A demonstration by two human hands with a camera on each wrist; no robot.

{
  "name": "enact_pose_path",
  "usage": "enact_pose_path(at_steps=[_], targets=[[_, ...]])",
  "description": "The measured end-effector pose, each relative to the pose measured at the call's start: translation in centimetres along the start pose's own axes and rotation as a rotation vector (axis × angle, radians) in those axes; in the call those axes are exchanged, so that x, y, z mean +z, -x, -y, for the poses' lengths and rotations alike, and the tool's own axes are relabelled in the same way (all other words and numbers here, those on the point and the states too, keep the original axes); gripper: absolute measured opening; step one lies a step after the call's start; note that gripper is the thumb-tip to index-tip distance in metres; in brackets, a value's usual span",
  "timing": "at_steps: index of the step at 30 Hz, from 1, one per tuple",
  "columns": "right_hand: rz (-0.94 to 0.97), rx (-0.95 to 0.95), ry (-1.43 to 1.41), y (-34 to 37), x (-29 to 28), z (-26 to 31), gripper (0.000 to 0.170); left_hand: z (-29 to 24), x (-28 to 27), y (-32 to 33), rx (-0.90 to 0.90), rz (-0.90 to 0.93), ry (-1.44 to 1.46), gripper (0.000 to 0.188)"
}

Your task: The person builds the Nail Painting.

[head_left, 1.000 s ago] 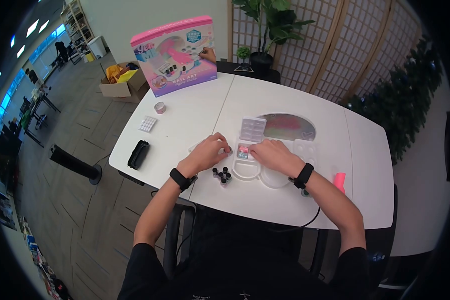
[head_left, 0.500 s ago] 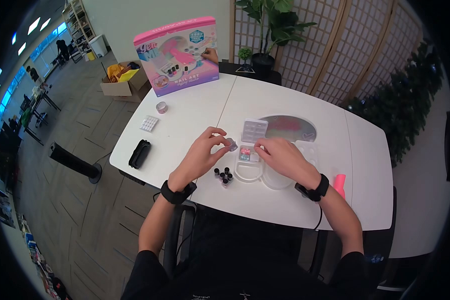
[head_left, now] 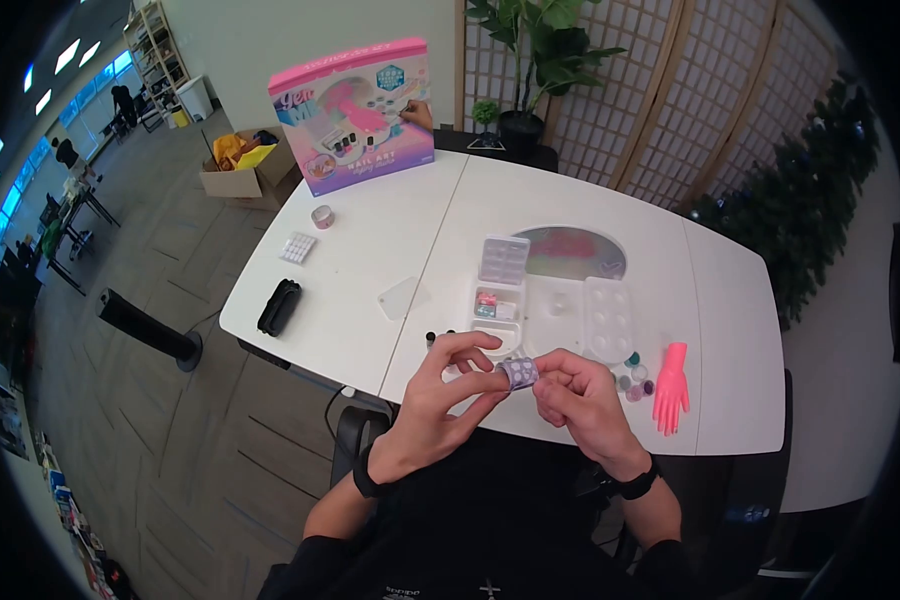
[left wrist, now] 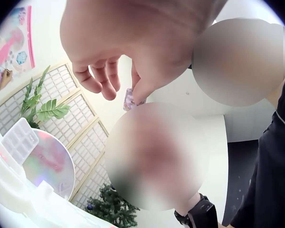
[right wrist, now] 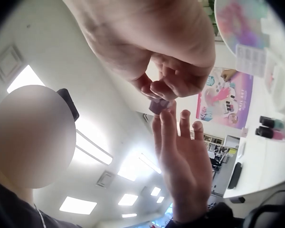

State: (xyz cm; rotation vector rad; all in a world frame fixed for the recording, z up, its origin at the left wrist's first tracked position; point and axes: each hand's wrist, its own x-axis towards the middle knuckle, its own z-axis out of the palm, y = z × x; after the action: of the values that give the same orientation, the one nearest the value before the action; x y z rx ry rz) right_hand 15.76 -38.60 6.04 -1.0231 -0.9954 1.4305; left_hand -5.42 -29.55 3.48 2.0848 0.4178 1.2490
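Note:
Close to my body, over the table's front edge, a small purple roll of patterned strip [head_left: 518,373] is held between both hands. My left hand [head_left: 440,405] pinches its left side between thumb and forefinger, the other fingers spread. At its right edge the curled fingers of my right hand [head_left: 585,405] grip it. In the right wrist view the roll [right wrist: 158,105] shows between the two sets of fingertips. The left wrist view shows the patterned roll [left wrist: 129,99] at my thumb, partly hidden by blurred patches.
Behind my hands stands a white tray [head_left: 545,340] with an open compartment lid [head_left: 504,260] and a mirror [head_left: 575,252]. A pink model hand [head_left: 672,390] and several small pots [head_left: 634,382] lie at right. A clear card [head_left: 399,298], black case [head_left: 279,307] and nail art box [head_left: 355,115] are leftward.
Both hands have come down toward my body, bringing the purple roll from beside the tray. My right hand has left the tray compartments and now grips the roll too.

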Motion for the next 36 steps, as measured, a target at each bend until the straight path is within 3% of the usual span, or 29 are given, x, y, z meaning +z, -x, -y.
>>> enact_pose_path(at_steps=[4, 6, 10, 13, 16, 19, 25, 31, 36], targets=[[-0.056, -0.048, 0.001, 0.3, 0.1, -1.2, 0.018, -0.8, 1.0, 0.9, -0.089, 0.010, -0.027, 0.028], [-0.136, -0.075, 0.142, 0.8, 0.0, -1.9, 0.017, -1.1, 1.3, 1.7, -0.178, 0.011, -0.031, 0.030], [-0.191, -0.157, 0.313, 1.5, -0.5, -3.8, 0.018, -2.2, 2.0, 2.3, -0.328, 0.003, 0.113, 0.030], [-0.202, -0.167, 0.349, 1.7, -0.6, -4.7, 0.021, -1.7, 2.8, 2.8, -0.341, -0.020, 0.127, 0.027], [-0.224, -0.201, 0.373, 2.0, -0.4, -4.9, 0.022, -1.4, 3.7, 3.3, -0.458, -0.031, 0.322, 0.023], [-0.212, -0.191, 0.409, 2.4, -0.7, -5.3, 0.021, -0.9, 4.4, 3.9, -0.445, -0.060, 0.388, 0.017], [-0.216, -0.202, 0.178, 2.6, 0.0, -5.5, 0.018, -0.7, 4.8, 4.1, -0.429, -0.126, 0.417, 0.011], [-0.157, -0.049, 0.086, 2.6, -0.8, -4.2, 0.018, -0.6, 4.2, 3.6, -0.269, -0.062, 0.162, 0.015], [-0.181, -0.053, 0.074, 2.5, -0.8, -4.5, 0.015, -1.0, 4.3, 3.5, -0.299, -0.048, 0.118, 0.015]])
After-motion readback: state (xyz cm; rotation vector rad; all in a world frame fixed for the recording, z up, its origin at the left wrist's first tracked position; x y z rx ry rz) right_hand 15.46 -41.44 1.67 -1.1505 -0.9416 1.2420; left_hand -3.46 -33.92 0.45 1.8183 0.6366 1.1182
